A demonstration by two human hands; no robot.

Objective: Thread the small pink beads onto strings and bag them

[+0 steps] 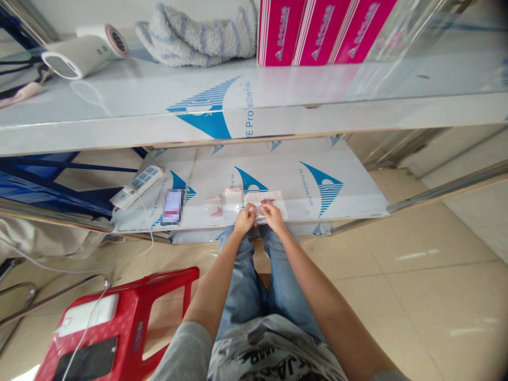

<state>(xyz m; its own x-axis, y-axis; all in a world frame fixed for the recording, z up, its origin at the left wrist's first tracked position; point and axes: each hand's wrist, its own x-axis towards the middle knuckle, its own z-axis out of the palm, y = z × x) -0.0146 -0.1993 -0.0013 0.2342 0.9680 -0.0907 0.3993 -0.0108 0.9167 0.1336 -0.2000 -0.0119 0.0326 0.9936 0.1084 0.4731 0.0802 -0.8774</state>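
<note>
Close together at the front edge of the lower shelf, my left hand (246,217) and my right hand (273,216) are both closed in a pinch. Whatever sits between their fingertips is too small to make out; a bit of clear plastic seems to show there. Just beyond my right hand, small dark pink pieces (268,201) lie on a pale, clear-looking sheet or bag (279,200). Left of my left hand are some clear plastic bags (233,197). Further left lies another small clear bag (212,202) with pink pieces at its lower end.
A phone (172,206) and a white power strip (137,186) lie on the lower shelf's left. The upper shelf (130,124) holds a hair dryer (85,50), a striped towel (202,34) and pink boxes (309,32). A red stool (130,323) stands at lower left.
</note>
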